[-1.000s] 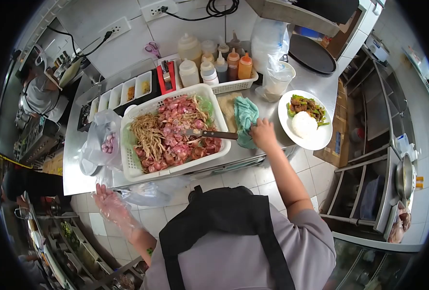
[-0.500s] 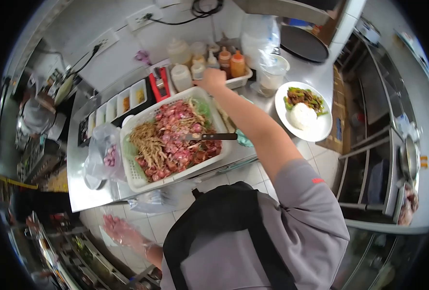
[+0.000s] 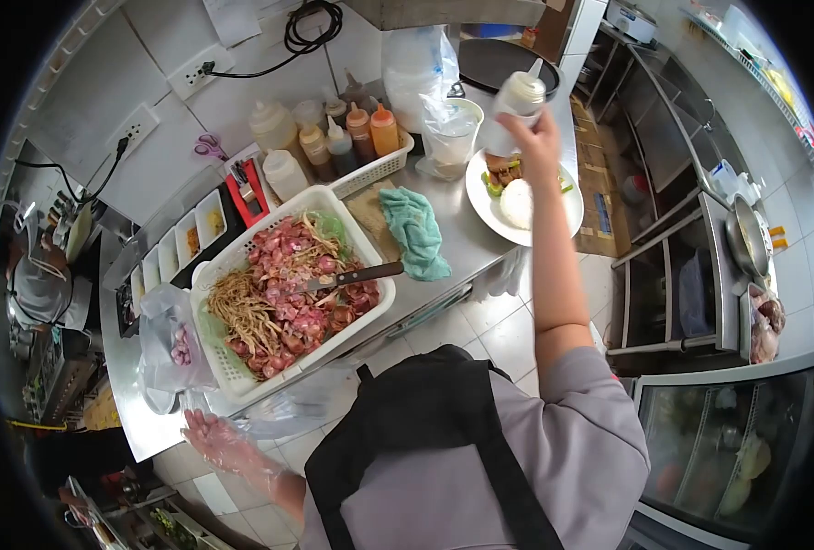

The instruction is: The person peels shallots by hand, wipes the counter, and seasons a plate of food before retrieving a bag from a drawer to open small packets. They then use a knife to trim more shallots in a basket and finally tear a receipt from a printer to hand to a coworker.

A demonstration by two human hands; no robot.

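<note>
The fingers (image 3: 528,126) of our right hand (image 3: 543,151) are closed round a white squeeze bottle (image 3: 515,99). They grip it about the middle of its body, with the nozzle end up and tipped a little away from us. We judge the bottle light, soft-walled and not at all fragile. It will give under pressure, so the mid-body is the place to hold it, firmly enough to steady it but no harder. The plastic may be slick if there is grease on it. The hand holds the bottle in the air over the plate (image 3: 488,209), which sits at the far right of the surface (image 3: 467,252) with rice and a stir-fry on it, partly hidden behind our wrist. Just left of the plate lies a green cloth (image 3: 413,234). Further left is a white basket (image 3: 363,236) of chopped meat and shredded strips, with a knife (image 3: 357,275) resting across the food. A rack (image 3: 384,170) of other bottles stands at the far side. Our left hand (image 3: 219,445), in a clear glove, hangs low at the near left, below the edge of the surface. Its fingers are spread and hold nothing, and a crumpled clear bag (image 3: 283,403) is nearest to them.
</note>
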